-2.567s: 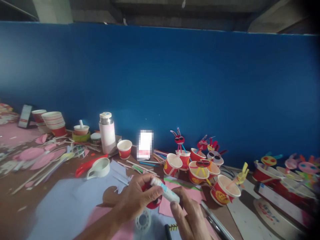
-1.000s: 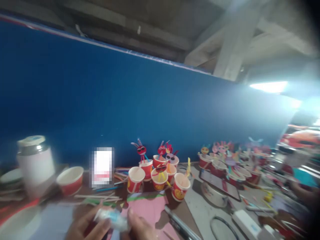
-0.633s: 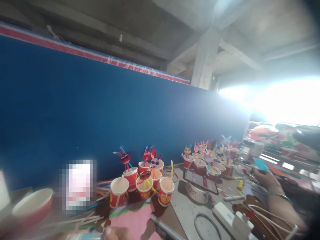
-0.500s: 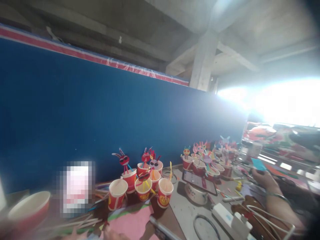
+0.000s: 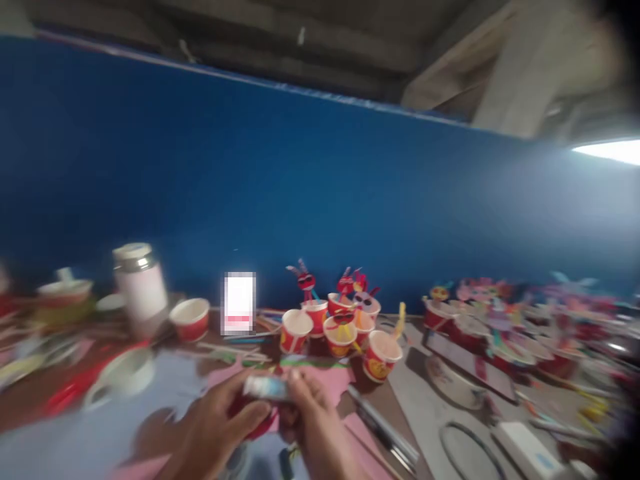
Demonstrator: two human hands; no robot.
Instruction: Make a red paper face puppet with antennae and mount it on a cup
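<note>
At the bottom centre, my left hand [image 5: 220, 420] and my right hand [image 5: 313, 417] meet around a small white and blue tube [image 5: 267, 387]. My left hand's fingers wrap its left side, and something red shows beneath them. My right hand's fingers close on the tube's right end. Both hands are blurred. Pink paper [image 5: 327, 378] lies behind them. Beyond it stand red and white paper cups [image 5: 383, 357], some holding red figures [image 5: 305, 281] with dark glasses. A silver, pen-like object [image 5: 385, 430] is right of my right hand.
At the left are a white mug [image 5: 125, 377], a pale jar [image 5: 143, 287] and a paper cup [image 5: 190, 320]. More decorated cups [image 5: 440, 313], a tablet [image 5: 473, 363], a cable loop [image 5: 470, 450] and a white adapter [image 5: 527, 450] lie at the right. A blue partition [image 5: 280, 180] rises behind.
The view has swung left, bringing the jar and mug into sight. Both hands are now together at the centre around the tube. The arm at the right has left that spot.
</note>
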